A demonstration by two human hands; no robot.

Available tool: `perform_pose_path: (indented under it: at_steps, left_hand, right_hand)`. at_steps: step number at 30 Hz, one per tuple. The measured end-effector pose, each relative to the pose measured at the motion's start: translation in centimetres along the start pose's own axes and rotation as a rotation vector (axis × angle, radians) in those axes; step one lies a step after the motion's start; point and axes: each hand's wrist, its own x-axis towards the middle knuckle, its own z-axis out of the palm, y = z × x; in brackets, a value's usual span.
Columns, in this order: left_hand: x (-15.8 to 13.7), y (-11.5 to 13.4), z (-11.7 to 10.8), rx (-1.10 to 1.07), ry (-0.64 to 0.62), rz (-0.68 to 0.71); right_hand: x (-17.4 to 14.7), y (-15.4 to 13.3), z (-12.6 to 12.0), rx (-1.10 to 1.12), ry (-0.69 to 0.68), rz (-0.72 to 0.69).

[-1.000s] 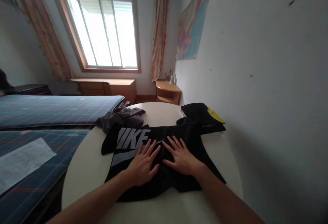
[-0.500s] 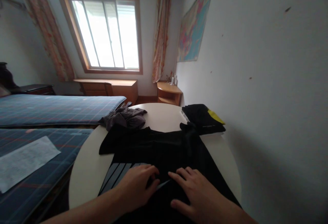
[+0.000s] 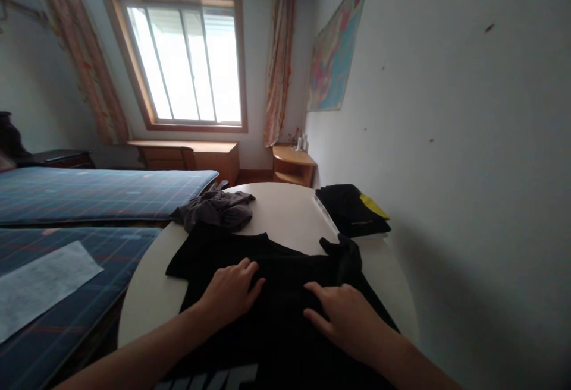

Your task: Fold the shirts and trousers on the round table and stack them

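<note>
A black short-sleeved T-shirt [image 3: 281, 318] lies spread over the near half of the round table. Part of a pale grey print [image 3: 214, 378] shows at the bottom edge of the view. My left hand [image 3: 232, 292] rests on the shirt left of its middle, thumb apart from the fingers. On the right side of the shirt lies my right hand [image 3: 345, 318], its thumb and forefinger spread on the cloth. Beyond that hand the right sleeve [image 3: 348, 256] is bunched up, while the left sleeve [image 3: 187, 256] lies flatter.
The white round table [image 3: 285, 205] carries a crumpled grey garment [image 3: 216, 208] at its far left. A folded black and yellow garment [image 3: 354, 208] lies on something white at far right. Beds with plaid mattresses [image 3: 102, 197] stand left, one bearing a paper sheet [image 3: 49, 286]. The wall [image 3: 468, 211] is close on the right.
The shirt has shifted toward me, its print sliding down to the view's bottom edge. Both hands have moved farther up the shirt and a little apart.
</note>
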Motion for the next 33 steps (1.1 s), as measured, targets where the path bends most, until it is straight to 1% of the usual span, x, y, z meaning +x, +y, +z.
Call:
perform_pose_path:
  at_steps: [3,4,5,7,9,12,15,17,19,23,25,28,29,31,33]
  left_hand:
    - [2.8,-0.9,0.4,0.036,0.13,-0.016]
    - [3.7,-1.4,0.6,0.04,0.157,-0.042]
    - [4.5,-1.8,0.8,0.039,0.164,-0.077]
    - [6.0,-2.9,1.3,0.025,0.132,-0.151]
    - [7.0,-4.0,1.7,0.016,0.073,-0.184]
    - [7.8,-5.4,2.1,0.021,0.004,-0.172]
    - [8.2,-6.3,2.3,-0.013,-0.03,-0.14]
    - [8.4,-6.6,2.1,-0.036,-0.042,-0.13]
    - [8.7,-6.8,1.6,-0.045,-0.016,-0.142]
    - [9.4,-7.7,-0.7,-0.067,0.155,-0.215]
    - [9.7,-8.5,-2.2,-0.042,0.235,-0.264]
    - [9.5,-9.5,-4.2,0.043,0.315,-0.374]
    - [9.3,-9.7,-4.6,0.075,0.323,-0.406]
    - [8.8,-9.8,-5.0,0.138,0.303,-0.436]
    - [8.5,-9.4,-4.8,0.189,0.264,-0.425]
  right_hand:
    - [2.6,0.7,0.0,-0.067,0.124,0.007]
    - [3.5,1.2,0.0,-0.094,0.176,0.021]
    - [4.3,1.7,0.1,-0.123,0.222,0.047]
    - [5.6,3.0,0.1,-0.177,0.273,0.135]
    - [6.2,4.1,0.1,-0.211,0.248,0.233]
    - [6.3,5.3,-0.2,-0.243,0.151,0.342]
    - [5.9,6.0,-0.6,-0.278,0.081,0.409]
    - [5.6,6.3,-0.7,-0.283,0.042,0.429]
    - [5.4,6.6,-0.7,-0.282,0.01,0.436]
    - [5.2,7.2,-0.8,-0.299,0.016,0.43]
    - [5.1,7.5,-1.1,-0.315,0.062,0.448]
    - [4.9,8.0,-2.0,-0.351,0.177,0.552]
    - [4.8,8.1,-2.4,-0.366,0.211,0.589]
    - [4.5,8.3,-3.1,-0.39,0.234,0.636]
    - [4.3,8.3,-3.4,-0.418,0.223,0.628]
